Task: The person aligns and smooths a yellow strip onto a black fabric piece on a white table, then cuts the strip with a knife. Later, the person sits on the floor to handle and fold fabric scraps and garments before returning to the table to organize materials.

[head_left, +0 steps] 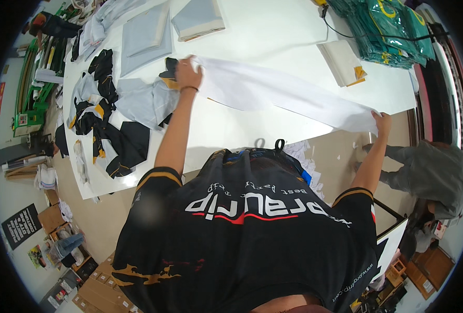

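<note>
A long white strip of fabric stretches between my hands over the white table. My left hand grips its left end, fingers closed on the cloth. Out past the table's near right edge, my right hand pinches the other end. Thin orange edging shows under the strip's near side. Just left of my left hand lies a loose heap of cut fabric pieces in light grey, black and orange; some of it tucks behind my wrist.
Folded grey and cream fabric lies at the far side. A cream folded stack and green plastic-wrapped packets sit far right. Black and orange pieces are near left. A person in grey is at right; another stands far left.
</note>
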### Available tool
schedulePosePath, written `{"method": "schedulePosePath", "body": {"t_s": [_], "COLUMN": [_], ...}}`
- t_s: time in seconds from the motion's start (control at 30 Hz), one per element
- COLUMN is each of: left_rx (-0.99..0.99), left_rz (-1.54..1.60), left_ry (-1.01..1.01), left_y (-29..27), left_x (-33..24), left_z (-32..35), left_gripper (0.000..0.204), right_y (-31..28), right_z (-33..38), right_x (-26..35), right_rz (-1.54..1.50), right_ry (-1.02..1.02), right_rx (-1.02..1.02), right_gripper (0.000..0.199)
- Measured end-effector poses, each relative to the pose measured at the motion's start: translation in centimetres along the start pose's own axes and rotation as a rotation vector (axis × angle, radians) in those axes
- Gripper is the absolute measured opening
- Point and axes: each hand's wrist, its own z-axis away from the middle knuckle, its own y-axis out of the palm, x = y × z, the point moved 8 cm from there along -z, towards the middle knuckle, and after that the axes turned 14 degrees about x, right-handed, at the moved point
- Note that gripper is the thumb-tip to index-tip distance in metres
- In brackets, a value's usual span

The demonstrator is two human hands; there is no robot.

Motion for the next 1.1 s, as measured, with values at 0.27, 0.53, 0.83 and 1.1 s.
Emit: {"method": "schedulePosePath", "body": {"t_s": [0.27, 0.53, 0.83, 1.1], "left_rx": [0.414, 0.513, 0.291, 0.198], "left_rz": [0.084, 0.024, 0.483, 0.719], "left_ry": [0.31, 0.162, -0.089, -0.483], "left_y": [6.7, 3.5, 2.8, 2.2], "left_x": [-10.4, -8.9, -3.5, 1.2], "left_z": [12.7, 19.0, 18.2, 13.5], "left_gripper": [0.078, 0.079, 0.064, 0.062], "right_y": [-0.4, 3.0, 12.6, 16.3], "right_z": [9.1, 19.1, 27.0, 11.9], "right_x": [15.0, 37.9, 53.3, 38.9], "right_rz": [-0.644, -0.708, -0.643, -0.357], "right_ry": [-0.249, -0.651, -0.875, -0.628], "right_rx": [0.265, 0.644, 0.921, 0.205], "right_gripper": [0.042, 0.049, 0.054, 0.045]}}
